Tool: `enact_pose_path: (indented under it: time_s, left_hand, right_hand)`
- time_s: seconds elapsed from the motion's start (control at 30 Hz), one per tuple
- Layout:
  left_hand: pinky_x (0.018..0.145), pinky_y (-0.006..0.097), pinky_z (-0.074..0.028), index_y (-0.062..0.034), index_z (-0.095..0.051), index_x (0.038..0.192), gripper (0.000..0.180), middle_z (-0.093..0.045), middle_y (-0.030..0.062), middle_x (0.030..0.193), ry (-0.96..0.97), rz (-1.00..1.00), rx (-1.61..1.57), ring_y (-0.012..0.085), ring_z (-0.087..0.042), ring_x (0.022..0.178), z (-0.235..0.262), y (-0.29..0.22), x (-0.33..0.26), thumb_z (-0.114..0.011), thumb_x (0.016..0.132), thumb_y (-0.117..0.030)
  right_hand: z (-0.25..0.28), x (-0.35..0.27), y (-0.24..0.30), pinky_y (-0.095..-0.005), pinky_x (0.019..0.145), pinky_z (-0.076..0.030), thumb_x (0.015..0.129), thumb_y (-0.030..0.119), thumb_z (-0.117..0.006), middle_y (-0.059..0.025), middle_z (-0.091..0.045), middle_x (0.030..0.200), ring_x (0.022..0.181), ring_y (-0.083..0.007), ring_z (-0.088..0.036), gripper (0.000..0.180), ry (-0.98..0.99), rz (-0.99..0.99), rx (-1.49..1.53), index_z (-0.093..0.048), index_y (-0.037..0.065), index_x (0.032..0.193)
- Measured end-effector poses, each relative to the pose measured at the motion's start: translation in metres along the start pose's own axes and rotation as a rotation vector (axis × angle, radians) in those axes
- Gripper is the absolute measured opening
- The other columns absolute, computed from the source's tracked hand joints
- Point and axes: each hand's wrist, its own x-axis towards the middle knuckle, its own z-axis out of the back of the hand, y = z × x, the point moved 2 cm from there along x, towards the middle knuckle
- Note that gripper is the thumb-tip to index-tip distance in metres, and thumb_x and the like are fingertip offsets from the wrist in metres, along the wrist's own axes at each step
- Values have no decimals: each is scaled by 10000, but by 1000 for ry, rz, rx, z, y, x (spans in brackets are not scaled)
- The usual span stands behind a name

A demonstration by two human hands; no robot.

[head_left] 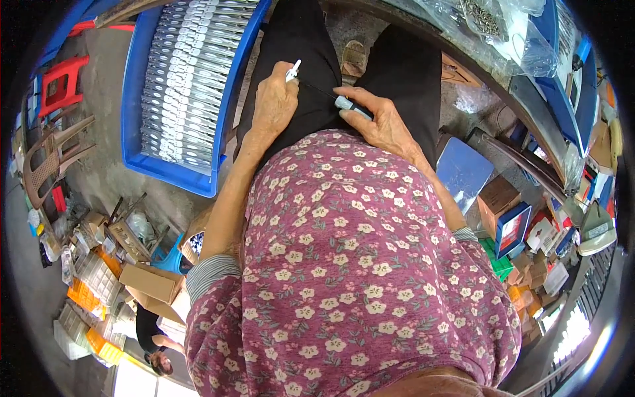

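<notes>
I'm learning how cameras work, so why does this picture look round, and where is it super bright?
In the head view, the wide fisheye lens leaves black corners and bends straight edges near the rim; in the head view, a white patch of light at lower right is washed out, while the bare left hand and bare right hand look fairly sharp.

The person wears a plum top [350,264] scattered with cream flowers and grey-green leaves, its sleeves [221,324] edged by striped cuffs [213,274] (narrow bands, grey and pale), and black trousers [407,79].
</notes>
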Motion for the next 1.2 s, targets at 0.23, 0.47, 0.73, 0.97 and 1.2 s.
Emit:
enact_pose_path:
  time_s: [0.23,0.47,0.73,0.97,1.2]
  left_hand:
    - [639,455,-471,41,-504,907,135,-587,260,757,-30,-100,159,407,-591,715,-7,-7,-2,-480,809,-49]
    - [637,462,-466,34,-485,923,145,-589,248,796,-40,-112,250,407,-586,728,-12,-9,-2,-490,801,-45]
    - [609,469,-473,8,-465,959,182,-601,229,804,-79,-138,321,407,-590,698,-19,-2,-3,-506,800,-70]
    - [565,467,-473,-10,-463,968,178,-610,224,806,-83,-134,339,406,-592,663,-24,3,1,-499,808,-78]
    - [560,469,-472,-9,-467,949,158,-608,225,796,-88,-165,357,403,-593,657,-24,5,4,-491,806,-73]
  right_hand:
    - [-1,-7,20,-390,637,-496,765,82,-544,-214,-582,897,771,-357,-605,370,-44,299,-565,-517,1,1125]
    - [-7,-8,26,-340,528,-491,733,68,-540,-155,-538,793,650,-264,-603,410,-32,515,-1019,-495,-2,1134]
    - [-11,-1,23,-364,508,-502,726,50,-561,-248,-545,838,629,-324,-616,435,127,369,-904,-471,-42,1141]
    - [-19,6,11,-404,547,-501,746,25,-523,-258,-572,781,657,-363,-616,388,44,188,-690,-497,-5,1131]
    - [-16,12,12,-271,414,-356,742,41,-591,-92,-536,668,477,-126,-465,329,-30,-278,347,-533,-39,1056]
